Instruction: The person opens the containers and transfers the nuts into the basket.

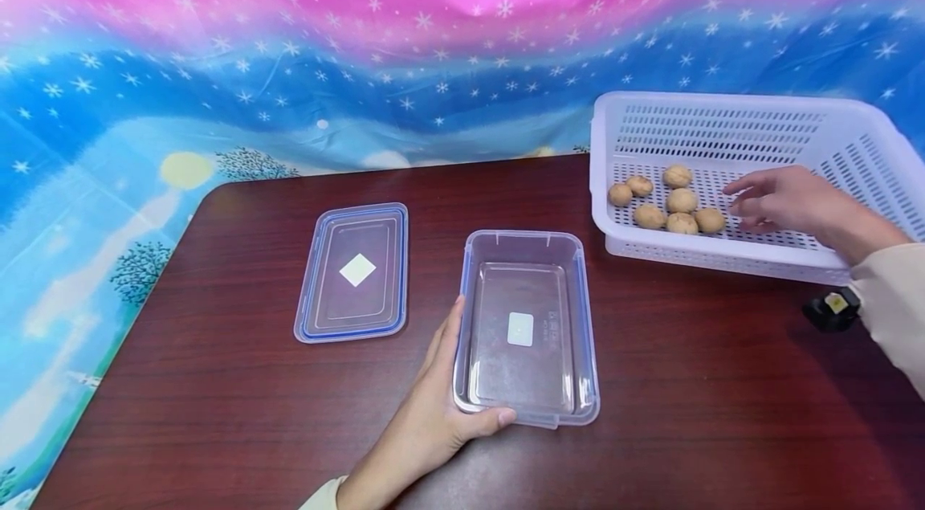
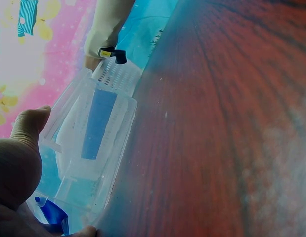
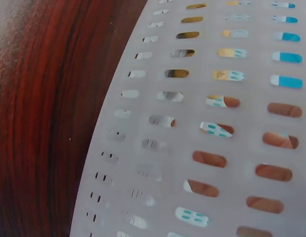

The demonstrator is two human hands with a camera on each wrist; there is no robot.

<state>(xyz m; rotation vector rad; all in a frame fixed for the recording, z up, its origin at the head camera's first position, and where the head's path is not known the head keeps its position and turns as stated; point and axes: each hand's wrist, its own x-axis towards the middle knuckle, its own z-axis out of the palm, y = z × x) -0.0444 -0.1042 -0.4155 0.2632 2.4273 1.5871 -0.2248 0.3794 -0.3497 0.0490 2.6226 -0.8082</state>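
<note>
A clear plastic food container [image 1: 522,381] stands lidless on the table. My left hand [image 1: 441,405] grips its near left corner, thumb over the near rim and fingers along the left wall. The left wrist view shows the thumb [image 2: 31,123] beside the container's translucent wall [image 2: 120,143]. Inside a white slotted basket [image 1: 730,253], several tan, round walnuts [image 1: 682,201] lie toward the left. Just right of them, my right hand [image 1: 788,201] reaches in over the rim with fingers loosely bent and nothing visibly held. The right wrist view shows the basket's slotted wall [image 3: 182,143], with skin visible through some slots.
A clear lid with a blue seal [image 1: 352,269] lies flat left of the container. All of this is on a dark red wooden table [image 1: 217,397]. A snowflake-patterned cloth [image 1: 405,76] hangs behind it. A small black camera [image 1: 831,309] sits at the right wrist.
</note>
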